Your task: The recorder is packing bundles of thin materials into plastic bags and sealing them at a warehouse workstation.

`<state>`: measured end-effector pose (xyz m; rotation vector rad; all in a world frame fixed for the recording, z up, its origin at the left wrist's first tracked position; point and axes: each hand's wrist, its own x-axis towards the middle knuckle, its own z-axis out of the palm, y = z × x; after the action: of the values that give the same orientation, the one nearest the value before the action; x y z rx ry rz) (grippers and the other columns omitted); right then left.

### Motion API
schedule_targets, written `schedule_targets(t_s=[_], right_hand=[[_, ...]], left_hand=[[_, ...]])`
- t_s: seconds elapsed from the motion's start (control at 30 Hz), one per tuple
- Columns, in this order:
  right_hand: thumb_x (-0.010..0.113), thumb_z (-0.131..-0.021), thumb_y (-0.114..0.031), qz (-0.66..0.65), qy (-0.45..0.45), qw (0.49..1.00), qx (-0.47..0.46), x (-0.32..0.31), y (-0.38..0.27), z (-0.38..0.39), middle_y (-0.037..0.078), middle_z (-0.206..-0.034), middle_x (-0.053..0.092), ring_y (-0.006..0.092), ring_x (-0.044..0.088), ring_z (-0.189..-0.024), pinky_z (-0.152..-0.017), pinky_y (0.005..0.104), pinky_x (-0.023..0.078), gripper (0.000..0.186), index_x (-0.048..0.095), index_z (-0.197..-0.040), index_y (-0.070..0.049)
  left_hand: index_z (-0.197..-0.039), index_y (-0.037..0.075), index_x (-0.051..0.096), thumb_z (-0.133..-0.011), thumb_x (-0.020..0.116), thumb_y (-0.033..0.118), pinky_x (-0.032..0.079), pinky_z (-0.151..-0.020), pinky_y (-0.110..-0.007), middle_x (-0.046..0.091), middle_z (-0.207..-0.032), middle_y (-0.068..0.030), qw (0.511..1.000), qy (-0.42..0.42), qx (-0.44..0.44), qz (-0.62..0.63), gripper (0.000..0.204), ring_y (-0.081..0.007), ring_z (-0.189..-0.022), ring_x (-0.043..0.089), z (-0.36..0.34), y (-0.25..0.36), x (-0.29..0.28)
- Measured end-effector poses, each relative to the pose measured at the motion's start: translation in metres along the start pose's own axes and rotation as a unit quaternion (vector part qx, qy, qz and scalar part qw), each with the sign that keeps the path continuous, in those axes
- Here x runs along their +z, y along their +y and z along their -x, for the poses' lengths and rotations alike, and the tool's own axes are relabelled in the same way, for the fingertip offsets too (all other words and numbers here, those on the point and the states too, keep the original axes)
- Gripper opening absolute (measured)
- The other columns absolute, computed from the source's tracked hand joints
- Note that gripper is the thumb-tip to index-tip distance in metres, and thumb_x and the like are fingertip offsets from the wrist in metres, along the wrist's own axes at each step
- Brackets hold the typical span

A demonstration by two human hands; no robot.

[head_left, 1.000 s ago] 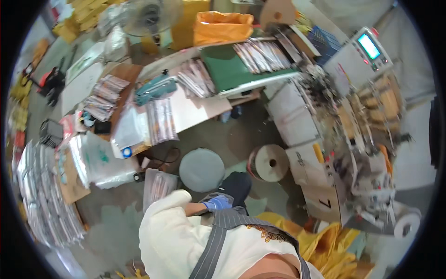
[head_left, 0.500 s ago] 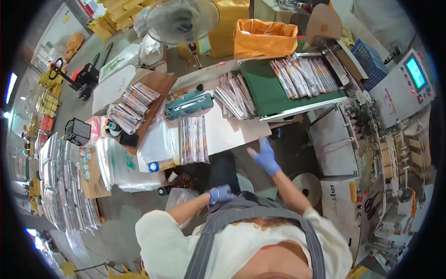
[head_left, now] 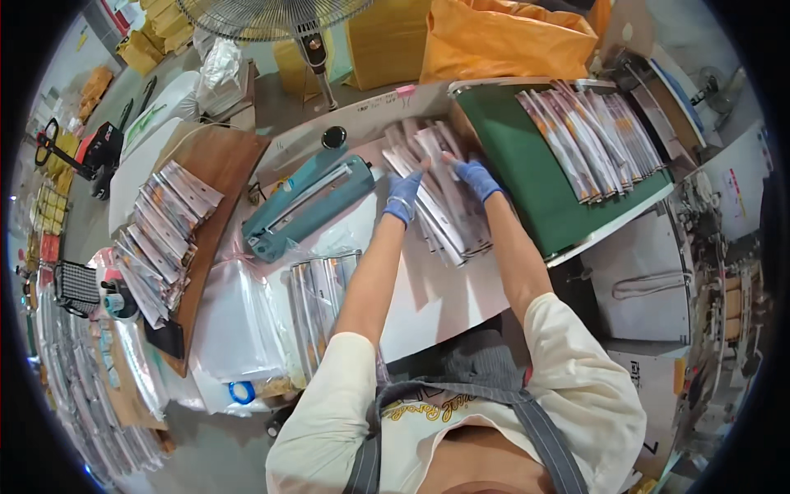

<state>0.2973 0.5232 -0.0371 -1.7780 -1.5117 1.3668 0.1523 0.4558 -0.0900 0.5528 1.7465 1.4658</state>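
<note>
On the white tabletop lies a pile of long, slim plastic-wrapped packets (head_left: 440, 206), its upper ones smeared by motion. My left hand (head_left: 403, 196), in a blue fingerless-looking glove, grips the pile's left side. From the right, my gloved right hand (head_left: 476, 177) holds the same packets, so they sit between both hands. Parts of the fingers are hidden or blurred against the wrapping. Left of my left hand stands a teal bag sealer (head_left: 309, 202). More packets in a clear bag (head_left: 321, 288) lie beside my left forearm.
A green conveyor belt (head_left: 527, 206) on the right carries a row of packets (head_left: 592, 144). Further packets (head_left: 169, 230) cover a brown board (head_left: 226, 156) at left. Clear plastic bags (head_left: 239, 321), a blue tape roll (head_left: 240, 392), an orange sack (head_left: 506, 41) and a standing fan (head_left: 313, 49) surround the table.
Both hands have reached forward from near my body and the table's front edge onto the packet pile. My view has moved closer to the table. The pile's upper packets have shifted.
</note>
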Motion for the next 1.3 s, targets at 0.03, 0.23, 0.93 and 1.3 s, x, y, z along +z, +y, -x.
schedule_targets(t_s=[0.03, 0.23, 0.93, 1.3], right_hand=[[0.065, -0.065, -0.060, 0.007, -0.021, 1.000, -0.015, -0.009, 0.018, -0.012, 0.021, -0.116, 0.051, 0.0283, 0.054, -0.102, -0.087, 0.0343, 0.042, 0.091, 0.040, -0.123, 0.005], [0.057, -0.084, -0.038, -0.302, -0.289, 0.908, 0.023, 0.015, 0.103, 0.150, 0.002, -0.079, 0.062, 0.0106, 0.056, -0.066, -0.066, 0.0229, 0.045, 0.031, 0.062, -0.090, -0.008], [0.089, -0.044, -0.024, -0.258, -0.298, 0.757, -0.522, -0.008, 0.004, 0.247, 0.016, -0.139, 0.020, 0.0301, 0.031, -0.125, -0.101, 0.0426, 0.030, 0.127, 0.005, -0.140, -0.017], [0.071, -0.064, -0.030, -0.198, -0.358, 0.852, -0.327, 0.026, -0.037, 0.275, 0.010, -0.120, 0.051, 0.0245, 0.052, -0.105, -0.094, 0.0347, 0.038, 0.074, 0.043, -0.126, 0.000]], left_hand=[[-0.120, -0.006, 0.041, -0.053, 0.083, 0.041, 0.041, -0.086, -0.028, 0.053, -0.112, -0.0111, 0.999, -0.001, -0.037, -0.027, 0.093, -0.0201, -0.098, 0.052, 0.016, 0.027, 0.023], [-0.113, 0.000, 0.052, -0.060, 0.080, 0.026, 0.046, -0.079, -0.027, 0.059, -0.102, -0.0082, 0.960, -0.254, -0.054, 0.103, 0.066, -0.0167, -0.086, 0.058, 0.157, -0.021, -0.081], [-0.140, 0.017, 0.000, -0.048, 0.088, 0.027, 0.031, -0.103, -0.039, 0.031, -0.135, -0.0088, 0.792, -0.289, -0.200, 0.500, 0.128, -0.0229, -0.123, 0.035, 0.246, 0.122, -0.132], [-0.116, 0.006, 0.051, -0.071, 0.071, 0.026, 0.043, -0.088, -0.031, 0.058, -0.105, -0.0058, 0.930, -0.278, -0.046, 0.236, 0.054, -0.0161, -0.097, 0.055, 0.281, 0.063, -0.178]])
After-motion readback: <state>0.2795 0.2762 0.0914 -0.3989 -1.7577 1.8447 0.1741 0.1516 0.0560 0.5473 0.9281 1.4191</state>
